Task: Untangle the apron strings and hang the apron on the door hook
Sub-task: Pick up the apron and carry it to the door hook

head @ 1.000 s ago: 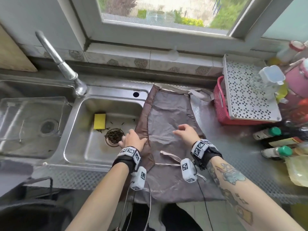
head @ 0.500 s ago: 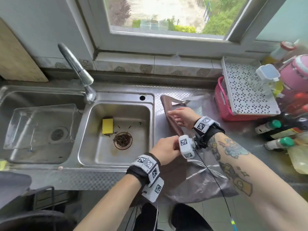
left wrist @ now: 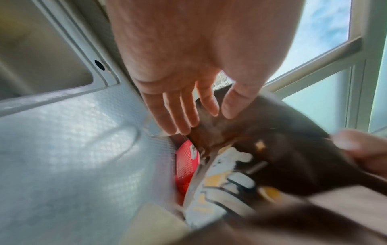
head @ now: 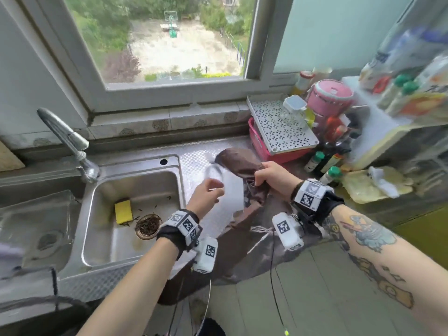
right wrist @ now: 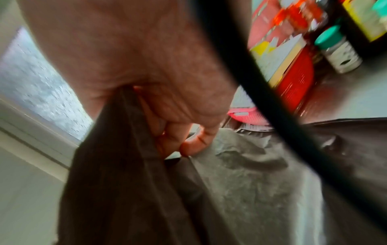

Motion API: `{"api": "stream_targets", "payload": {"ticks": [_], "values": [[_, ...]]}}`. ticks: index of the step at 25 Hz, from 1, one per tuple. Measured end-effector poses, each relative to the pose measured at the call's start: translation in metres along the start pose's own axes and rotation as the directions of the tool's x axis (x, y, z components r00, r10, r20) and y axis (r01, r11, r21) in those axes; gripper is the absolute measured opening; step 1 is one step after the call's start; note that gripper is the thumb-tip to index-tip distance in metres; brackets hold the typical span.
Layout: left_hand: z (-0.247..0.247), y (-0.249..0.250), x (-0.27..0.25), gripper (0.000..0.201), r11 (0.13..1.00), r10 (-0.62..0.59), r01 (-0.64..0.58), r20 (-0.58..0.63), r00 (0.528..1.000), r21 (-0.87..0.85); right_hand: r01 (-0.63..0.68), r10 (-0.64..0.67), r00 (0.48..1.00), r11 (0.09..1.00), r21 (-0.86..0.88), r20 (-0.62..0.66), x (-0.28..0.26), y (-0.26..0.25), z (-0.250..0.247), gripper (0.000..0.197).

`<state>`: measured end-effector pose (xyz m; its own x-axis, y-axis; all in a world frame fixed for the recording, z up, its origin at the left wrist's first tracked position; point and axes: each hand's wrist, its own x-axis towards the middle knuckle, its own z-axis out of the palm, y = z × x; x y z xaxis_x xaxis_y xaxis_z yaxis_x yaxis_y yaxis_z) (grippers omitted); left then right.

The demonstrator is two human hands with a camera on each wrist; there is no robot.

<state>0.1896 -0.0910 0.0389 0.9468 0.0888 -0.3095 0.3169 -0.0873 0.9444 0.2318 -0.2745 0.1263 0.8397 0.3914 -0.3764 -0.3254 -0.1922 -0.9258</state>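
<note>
The brown apron lies bunched on the steel counter right of the sink, its lower part hanging over the front edge. My right hand grips a fold near its top; in the right wrist view the fingers curl round the dark fabric. My left hand hovers just left of it, beside a blurred pale strap loop. In the left wrist view its fingers are straight, reaching toward the brown cloth and holding nothing. A pale string trails from the apron near my right wrist.
The sink on the left holds a yellow sponge and a strainer; the faucet stands behind it. A pink basket under a white perforated tray, bottles and a pink pot crowd the right.
The apron went from spread flat to gathered into a bunch in my right hand. My left hand moved up off the fabric and opened beside the strap loop.
</note>
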Motion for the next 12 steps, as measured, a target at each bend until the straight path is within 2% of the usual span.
{"api": "stream_targets", "payload": {"ticks": [1,4,6,8,9,11,12], "values": [[0.009,0.005,0.001,0.020,1.000,0.001,0.000,-0.025,1.000,0.007,0.021,-0.021,1.000,0.999,0.024,-0.004,-0.021,0.001,-0.012,0.008],[0.072,0.031,-0.016,0.052,0.999,0.023,-0.022,-0.021,1.000,0.046,0.100,-0.095,0.991,0.994,0.052,-0.093,-0.105,0.017,-0.073,0.021],[0.123,0.044,-0.032,0.074,1.000,0.013,-0.013,0.018,1.000,0.023,0.138,-0.126,0.972,0.989,0.052,-0.196,-0.174,0.032,-0.120,0.039],[0.170,0.049,-0.041,0.074,0.999,0.033,-0.034,0.107,0.994,0.006,0.164,-0.112,0.960,0.968,0.190,-0.256,-0.237,0.054,-0.162,0.054],[0.204,0.055,-0.054,0.071,0.996,0.054,-0.067,0.201,0.978,0.058,0.188,-0.111,0.945,0.954,0.234,-0.307,-0.274,0.065,-0.184,0.059],[0.273,0.067,-0.089,0.055,0.979,0.090,-0.154,0.393,0.915,0.135,0.233,-0.097,0.913,0.922,0.311,-0.396,-0.345,0.089,-0.223,0.058],[0.305,0.076,-0.110,0.044,0.972,0.133,-0.207,0.461,0.877,0.113,0.260,-0.092,0.896,0.901,0.347,-0.434,-0.376,0.101,-0.237,0.048]]}}
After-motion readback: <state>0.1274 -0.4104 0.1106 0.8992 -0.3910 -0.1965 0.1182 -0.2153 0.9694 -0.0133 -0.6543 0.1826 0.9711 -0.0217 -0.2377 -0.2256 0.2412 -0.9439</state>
